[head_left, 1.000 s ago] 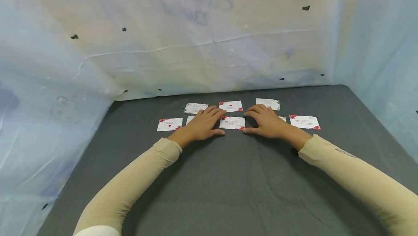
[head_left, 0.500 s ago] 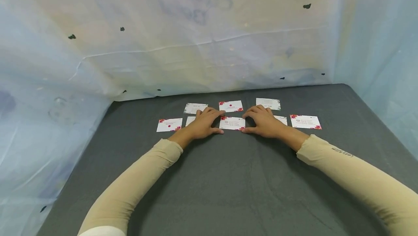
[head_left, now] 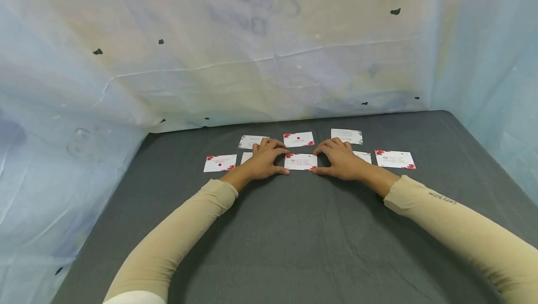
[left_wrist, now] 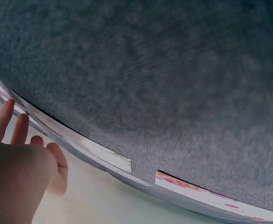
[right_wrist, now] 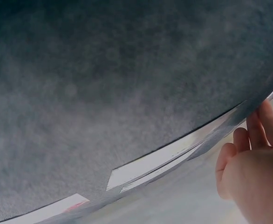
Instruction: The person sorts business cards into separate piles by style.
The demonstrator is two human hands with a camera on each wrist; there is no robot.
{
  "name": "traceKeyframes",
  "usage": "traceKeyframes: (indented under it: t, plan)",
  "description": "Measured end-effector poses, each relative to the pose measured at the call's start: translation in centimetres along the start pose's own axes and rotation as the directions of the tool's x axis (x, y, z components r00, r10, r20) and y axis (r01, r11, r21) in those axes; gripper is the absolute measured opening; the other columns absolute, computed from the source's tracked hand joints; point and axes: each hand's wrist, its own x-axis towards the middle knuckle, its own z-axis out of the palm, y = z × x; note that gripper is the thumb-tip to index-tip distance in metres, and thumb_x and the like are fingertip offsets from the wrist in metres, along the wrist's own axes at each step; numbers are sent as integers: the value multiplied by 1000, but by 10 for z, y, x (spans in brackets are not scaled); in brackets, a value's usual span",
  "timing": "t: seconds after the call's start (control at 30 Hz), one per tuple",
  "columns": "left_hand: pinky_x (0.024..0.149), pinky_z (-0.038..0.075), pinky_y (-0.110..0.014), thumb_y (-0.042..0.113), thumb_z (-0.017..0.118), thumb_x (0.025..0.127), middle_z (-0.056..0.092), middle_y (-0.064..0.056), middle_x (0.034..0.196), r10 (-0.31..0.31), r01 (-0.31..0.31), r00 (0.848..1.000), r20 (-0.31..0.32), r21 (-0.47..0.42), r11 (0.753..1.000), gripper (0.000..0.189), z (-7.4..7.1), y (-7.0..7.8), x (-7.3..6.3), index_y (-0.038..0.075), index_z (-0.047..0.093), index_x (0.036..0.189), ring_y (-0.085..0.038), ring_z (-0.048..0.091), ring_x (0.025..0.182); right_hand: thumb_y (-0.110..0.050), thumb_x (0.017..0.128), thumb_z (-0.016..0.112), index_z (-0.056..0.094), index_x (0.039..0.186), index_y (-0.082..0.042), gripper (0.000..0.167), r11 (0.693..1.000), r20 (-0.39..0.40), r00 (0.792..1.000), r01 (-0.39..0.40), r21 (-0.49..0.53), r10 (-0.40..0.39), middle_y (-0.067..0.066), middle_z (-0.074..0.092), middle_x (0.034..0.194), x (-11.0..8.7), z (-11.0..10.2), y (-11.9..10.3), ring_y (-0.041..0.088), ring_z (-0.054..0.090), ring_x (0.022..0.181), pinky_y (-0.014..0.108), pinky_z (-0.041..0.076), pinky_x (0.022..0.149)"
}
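A white business card with red floral corners lies flat on the grey cloth in the front row, between my two hands. My left hand rests at its left edge, thumb near the lower corner and index finger near the upper one. Mirroring it, my right hand has thumb and index fingertips right at the card's right corners. Fingers are spread and gently bent on both sides. A grey-patterned card lies partly hidden by the left hand, another pale card partly by the right.
Behind stand three more cards in a row: a pale one, a red floral one and another pale one. Red floral cards lie at the front row's far left and far right. A hanging sheet borders the table.
The middle front card has shifted slightly toward me, away from the card behind it. Both hands stay at its sides, with only small finger movements. The head view tilts a little.
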Motion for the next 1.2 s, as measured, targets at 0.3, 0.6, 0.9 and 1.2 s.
traceKeyframes:
  t: [0.3,0.6,0.9,1.2]
  plan:
    - [104,25,-54,43,81,80,42,-2,146,-58,57,998,-1,-79,995,48,0,3,4,23,67,122,-29,25,140,-49,88,72,62,130,-12,56,1000,4,1000,16,-2,-16,11,54,138,0,1,1,33,40,133,58,27,101]
    - [104,26,-56,42,84,78,42,-4,138,-106,106,994,8,-100,989,47,-1,6,6,23,68,117,-30,30,132,-43,90,73,59,128,-10,52,999,35,999,4,49,-5,14,48,141,2,1,2,37,36,134,59,24,100]
    - [99,26,-51,39,88,73,51,-3,124,-110,107,994,-28,-95,990,52,-3,7,5,20,63,115,-28,37,123,-45,89,73,56,134,-13,58,999,26,1000,8,38,-9,12,49,140,4,2,2,35,36,133,57,24,99]
    - [98,24,-48,33,88,75,64,4,103,-68,60,997,-40,-171,983,51,3,7,3,17,63,117,-19,46,106,-49,83,77,60,137,-19,64,999,8,999,51,-1,-51,11,61,126,-2,2,0,32,47,121,56,26,92]
